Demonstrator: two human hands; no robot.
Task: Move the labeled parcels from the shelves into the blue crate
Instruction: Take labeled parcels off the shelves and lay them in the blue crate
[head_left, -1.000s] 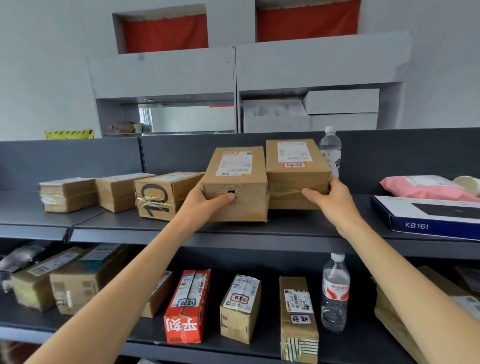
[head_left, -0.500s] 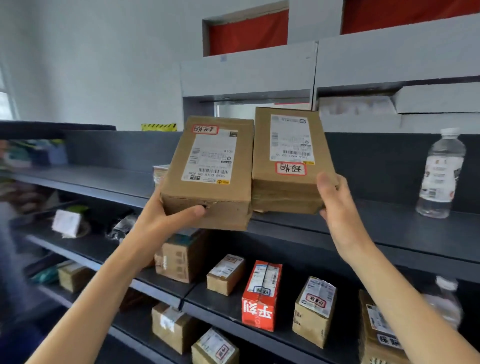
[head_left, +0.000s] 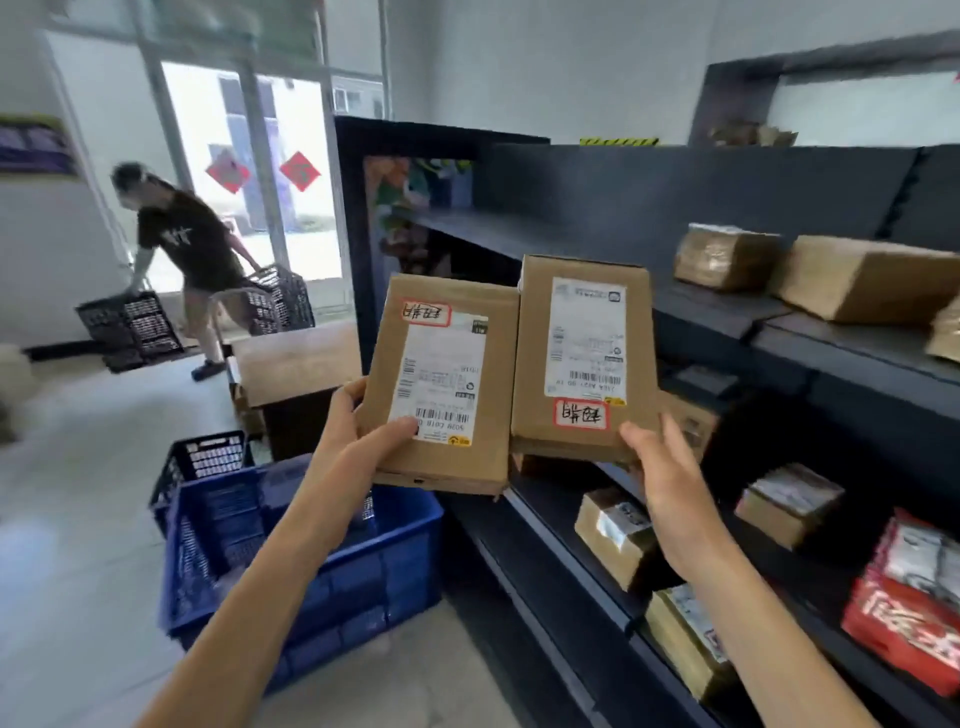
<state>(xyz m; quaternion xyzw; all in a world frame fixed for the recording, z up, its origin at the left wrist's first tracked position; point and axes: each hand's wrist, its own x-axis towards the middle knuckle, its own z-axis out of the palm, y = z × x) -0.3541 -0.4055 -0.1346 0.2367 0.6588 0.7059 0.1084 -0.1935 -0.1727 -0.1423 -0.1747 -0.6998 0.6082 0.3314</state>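
Parcels (head_left: 441, 384) held above blue crate (head_left: 405, 571); shelves (head_left: 857, 358) right.

All you really see of the wearer is two bare hands, the left hand (head_left: 358, 447) and the right hand (head_left: 670, 478), plus a pair of long, slim forearms. The left forearm (head_left: 260, 597) and the right forearm (head_left: 753, 623) are both uncovered right down to the bottom edge of the view. It's too blurry to tell much about the fingernails.
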